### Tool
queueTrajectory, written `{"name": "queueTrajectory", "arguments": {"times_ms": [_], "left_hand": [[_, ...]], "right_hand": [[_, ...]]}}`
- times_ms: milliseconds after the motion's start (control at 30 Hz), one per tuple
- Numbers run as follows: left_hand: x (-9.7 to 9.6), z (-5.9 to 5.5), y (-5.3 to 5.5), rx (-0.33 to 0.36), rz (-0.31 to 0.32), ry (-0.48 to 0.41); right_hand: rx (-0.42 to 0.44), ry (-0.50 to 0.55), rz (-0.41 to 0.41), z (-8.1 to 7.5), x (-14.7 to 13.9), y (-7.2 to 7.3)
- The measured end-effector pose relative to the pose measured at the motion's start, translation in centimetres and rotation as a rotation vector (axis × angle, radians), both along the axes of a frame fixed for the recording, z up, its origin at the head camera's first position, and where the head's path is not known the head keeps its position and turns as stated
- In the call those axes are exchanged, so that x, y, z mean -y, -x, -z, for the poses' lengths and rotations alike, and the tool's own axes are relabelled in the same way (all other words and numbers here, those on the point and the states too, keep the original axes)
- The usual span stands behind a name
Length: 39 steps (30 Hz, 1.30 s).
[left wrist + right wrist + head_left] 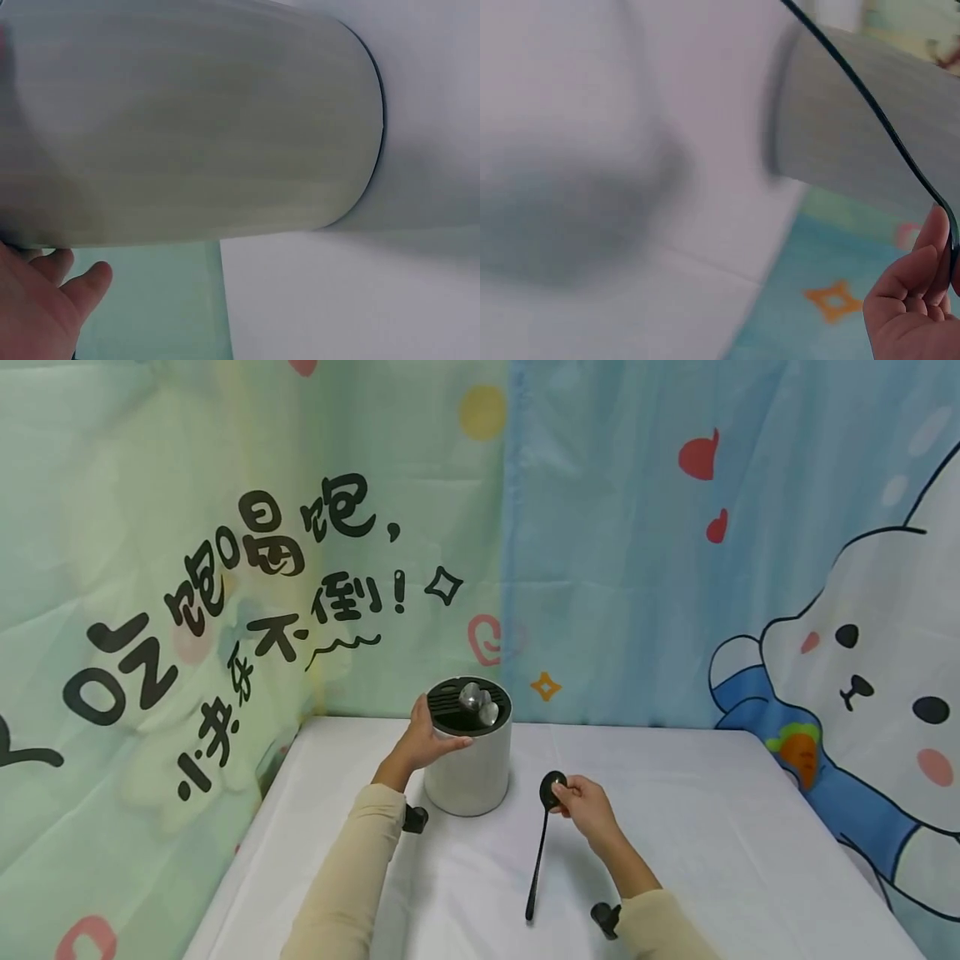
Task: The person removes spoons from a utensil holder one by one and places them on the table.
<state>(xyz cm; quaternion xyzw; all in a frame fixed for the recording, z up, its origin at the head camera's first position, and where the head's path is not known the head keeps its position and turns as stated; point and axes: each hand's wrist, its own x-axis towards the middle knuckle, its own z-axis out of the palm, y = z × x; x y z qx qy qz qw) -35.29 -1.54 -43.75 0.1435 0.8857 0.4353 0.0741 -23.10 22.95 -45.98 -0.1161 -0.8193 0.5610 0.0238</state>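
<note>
A white cylindrical holder (472, 768) with a black slotted lid stands on the table, with silver spoon bowls (478, 702) poking out of the top. My left hand (429, 737) grips the holder's upper left side; in the left wrist view the holder (187, 127) fills the frame and my left hand (45, 300) shows at the bottom left. My right hand (585, 803) pinches the bowl end of a black spoon (542, 843), just right of the holder, its handle pointing down toward me. The right wrist view shows the spoon's thin handle (870, 105) crossing the holder (855, 142), and my right hand (915, 300).
The table (712, 827) is covered in a white cloth. Printed cartoon curtains (637, 552) close it in behind and on the left. Black wrist camera mounts (414, 818) sit on both cream sleeves.
</note>
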Motion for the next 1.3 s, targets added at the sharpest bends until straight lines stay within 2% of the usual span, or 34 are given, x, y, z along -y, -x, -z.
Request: {"name": "queueTrajectory", "arguments": {"times_ms": [167,333,533,633,800,1000,1067,1167,1267,1300], "left_hand": [[0.2,0.0,0.1,-0.007,-0.013,0.006],[0.1,0.5,0.4,-0.001,-0.008,0.012],[-0.1,1.1,0.2,0.014,-0.004,0.015],[0.0,1.3,0.2,0.015,0.0,0.021],[0.4,1.0,0.9,-0.001,-0.003,0.019],[0.3,0.5,0.9,-0.006,0.014,0.037],[0.3,0.4,0.9,-0.003,0.015,0.041],[0.3,0.4,0.8,0.001,0.006,0.042],[0.4,0.3,0.7,0.009,-0.002,0.042],[0.5,0.4,0.7,0.013,-0.002,0.04]], "right_hand": [[0.064,-0.019,0.011,3.8,0.3,0.1],[0.093,0.021,0.048,6.4,0.1,0.2],[0.231,0.011,0.053,9.7,0.2,-0.1],[0.274,0.01,0.046,10.6,0.5,0.2],[0.307,0.031,0.031,10.1,1.0,1.4],[0.326,0.002,-0.018,9.6,0.3,1.2],[0.317,-0.078,-0.032,9.4,-0.1,1.1],[0.287,-0.269,-0.07,8.8,-0.5,1.1],[0.241,-0.491,-0.099,7.2,-0.7,1.4],[0.224,-0.537,-0.1,6.5,-0.7,1.6]]}}
